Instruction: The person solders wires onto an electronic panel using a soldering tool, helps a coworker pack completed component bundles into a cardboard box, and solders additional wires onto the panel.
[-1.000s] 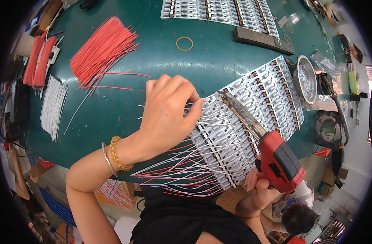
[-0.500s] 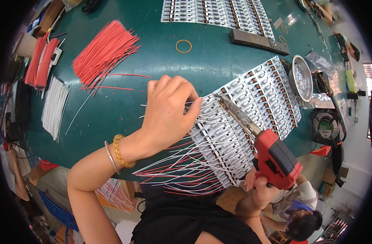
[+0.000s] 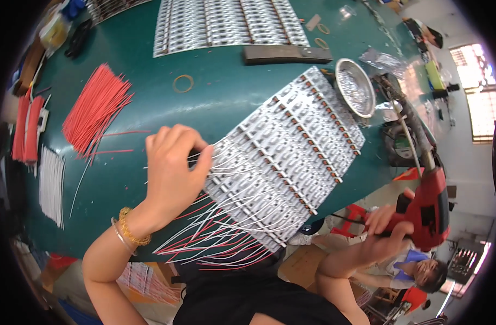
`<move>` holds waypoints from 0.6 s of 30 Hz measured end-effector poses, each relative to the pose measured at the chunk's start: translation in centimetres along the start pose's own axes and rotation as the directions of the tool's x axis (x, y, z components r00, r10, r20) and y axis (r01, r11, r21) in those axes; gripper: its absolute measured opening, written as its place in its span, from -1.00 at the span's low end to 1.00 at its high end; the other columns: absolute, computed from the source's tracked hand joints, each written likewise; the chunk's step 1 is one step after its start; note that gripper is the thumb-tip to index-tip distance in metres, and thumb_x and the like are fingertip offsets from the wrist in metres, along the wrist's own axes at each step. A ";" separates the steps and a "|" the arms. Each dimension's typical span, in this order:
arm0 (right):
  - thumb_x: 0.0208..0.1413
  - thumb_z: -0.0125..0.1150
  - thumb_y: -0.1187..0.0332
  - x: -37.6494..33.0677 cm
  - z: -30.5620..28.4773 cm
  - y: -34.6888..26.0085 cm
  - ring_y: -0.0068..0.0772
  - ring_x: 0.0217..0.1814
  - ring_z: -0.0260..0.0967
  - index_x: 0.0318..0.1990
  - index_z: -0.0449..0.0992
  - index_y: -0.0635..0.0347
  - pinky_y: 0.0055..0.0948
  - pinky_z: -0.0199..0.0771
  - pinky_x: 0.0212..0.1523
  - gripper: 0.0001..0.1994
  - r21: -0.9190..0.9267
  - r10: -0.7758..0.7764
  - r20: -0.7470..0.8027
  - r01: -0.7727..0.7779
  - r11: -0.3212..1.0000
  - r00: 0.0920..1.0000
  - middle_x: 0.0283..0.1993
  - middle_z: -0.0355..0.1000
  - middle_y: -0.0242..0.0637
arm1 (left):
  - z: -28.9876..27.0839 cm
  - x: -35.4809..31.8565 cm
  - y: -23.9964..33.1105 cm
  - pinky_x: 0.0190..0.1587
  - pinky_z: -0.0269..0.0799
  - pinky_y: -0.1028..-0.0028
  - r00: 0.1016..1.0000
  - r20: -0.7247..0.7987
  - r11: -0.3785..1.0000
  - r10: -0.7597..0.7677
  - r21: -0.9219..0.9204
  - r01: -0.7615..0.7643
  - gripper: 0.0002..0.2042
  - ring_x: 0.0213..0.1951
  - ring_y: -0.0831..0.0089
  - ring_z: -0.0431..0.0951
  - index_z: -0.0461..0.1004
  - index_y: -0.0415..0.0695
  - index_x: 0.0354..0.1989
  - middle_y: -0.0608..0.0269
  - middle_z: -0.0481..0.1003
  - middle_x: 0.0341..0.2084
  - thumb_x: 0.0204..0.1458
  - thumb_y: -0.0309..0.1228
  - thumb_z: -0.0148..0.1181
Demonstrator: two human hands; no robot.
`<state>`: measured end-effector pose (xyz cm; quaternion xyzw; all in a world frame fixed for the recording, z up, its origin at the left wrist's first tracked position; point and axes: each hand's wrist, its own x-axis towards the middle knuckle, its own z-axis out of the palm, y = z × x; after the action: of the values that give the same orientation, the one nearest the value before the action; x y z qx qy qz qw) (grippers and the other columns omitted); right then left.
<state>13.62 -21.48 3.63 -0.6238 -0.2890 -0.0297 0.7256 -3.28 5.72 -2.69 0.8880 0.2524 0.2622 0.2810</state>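
Observation:
My left hand [image 3: 174,165] is closed in a pinch at the left corner of a silver panel of small circuit boards [image 3: 307,146]. Thin white wire ends show beside its fingers; the fingertips partly hide them. Many white and red wires [image 3: 221,238] hang off the panel's near left edge. My right hand [image 3: 386,230], slightly blurred, grips a red and black soldering gun [image 3: 429,208] off the panel's right side. The gun's long metal barrel points up and away, close to a round metal dish [image 3: 355,89] of shiny bits.
Red wires [image 3: 96,108] and white wires [image 3: 52,187] lie in bundles at left. A second panel [image 3: 226,24] lies at the back, a dark bar [image 3: 286,54] along its edge. A fan [image 3: 399,143] stands at right. Another person [image 3: 421,271] sits beyond my right arm.
My right hand has swung the soldering gun away from the panel's left corner, out to the right by the dish. My left hand keeps its pinch there. The whole view has shifted.

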 end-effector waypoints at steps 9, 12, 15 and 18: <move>0.25 0.03 0.21 2.0 -0.9 3.9 -0.65 -0.77 0.01 0.05 0.34 0.39 -0.59 0.00 -0.75 -0.61 -0.336 0.145 -0.161 -0.192 0.922 0.976 -0.73 0.07 -0.46 | -6.7 -1.5 -1.0 -0.10 0.23 0.28 1.000 0.007 0.968 -0.025 0.248 0.023 -0.72 -0.19 0.20 0.37 0.41 -0.17 -0.25 0.14 0.36 -0.28 -0.21 -0.59 0.21; 0.27 0.00 0.19 0.9 -2.7 4.2 -0.65 -0.75 -0.02 0.14 0.24 0.40 -0.60 0.01 -0.69 -0.54 -0.178 0.181 -0.002 -0.178 0.968 0.984 -0.72 0.05 -0.48 | -10.2 -3.3 -4.5 -0.09 0.24 0.28 1.000 -0.004 0.830 -0.027 0.557 0.025 -0.62 -0.12 0.20 0.35 0.38 -0.14 -0.18 0.16 0.33 -0.20 -0.28 -0.61 0.18; 0.26 -0.02 0.13 -0.1 -2.5 3.2 -0.64 -0.75 -0.04 0.20 0.13 0.42 -0.59 0.03 -0.65 -0.46 -0.080 0.184 0.048 -0.180 0.980 0.982 -0.70 0.05 -0.47 | -11.5 -3.0 -6.9 -0.03 0.25 0.24 0.997 0.045 0.763 0.062 0.642 -0.077 -0.62 -0.09 0.13 0.35 0.36 -0.17 -0.14 0.10 0.34 -0.16 -0.24 -0.61 0.18; 0.26 -0.02 0.11 -0.7 -0.2 3.1 -0.64 -0.74 -0.04 0.19 0.11 0.44 -0.58 0.05 -0.63 -0.44 -0.041 0.117 0.079 -0.114 0.993 0.990 -0.70 0.05 -0.46 | -11.7 -0.7 -9.8 -0.04 0.27 0.26 0.994 0.054 0.739 0.094 0.665 -0.106 -0.69 -0.13 0.12 0.39 0.37 -0.20 -0.18 0.06 0.40 -0.25 -0.19 -0.61 0.13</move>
<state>14.39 -21.17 0.59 -0.6532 -0.2810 0.0327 0.7024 -13.84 16.61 -0.91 0.9442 0.2788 0.1619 -0.0671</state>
